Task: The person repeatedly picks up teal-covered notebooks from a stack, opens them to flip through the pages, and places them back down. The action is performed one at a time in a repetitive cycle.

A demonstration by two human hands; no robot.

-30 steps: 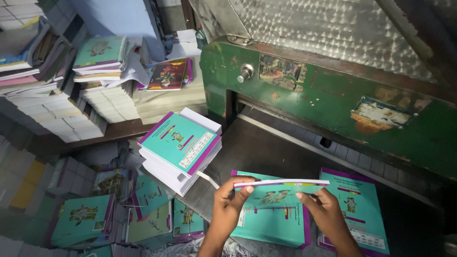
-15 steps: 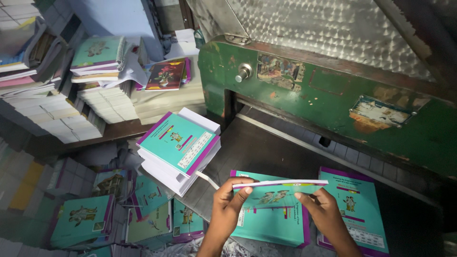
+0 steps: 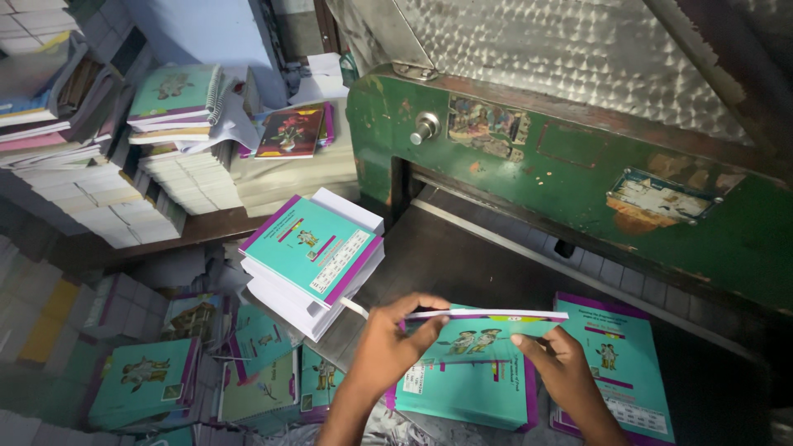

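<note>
Your left hand (image 3: 388, 347) and right hand (image 3: 562, 372) hold a thin booklet (image 3: 487, 315) flat between them, fingers closed on its two ends, just above a teal-covered stack (image 3: 462, 380) on the dark surface (image 3: 462, 256). A second teal stack (image 3: 615, 363) lies touching it on the right, near the surface's front edge. Another stack (image 3: 314, 256) sits skewed at the left corner, overhanging the edge. Behind, the green machine body (image 3: 578, 173) walls off the back; bare surface lies open between it and your hands. Loose booklets (image 3: 149, 380) crowd the floor below left.
</note>
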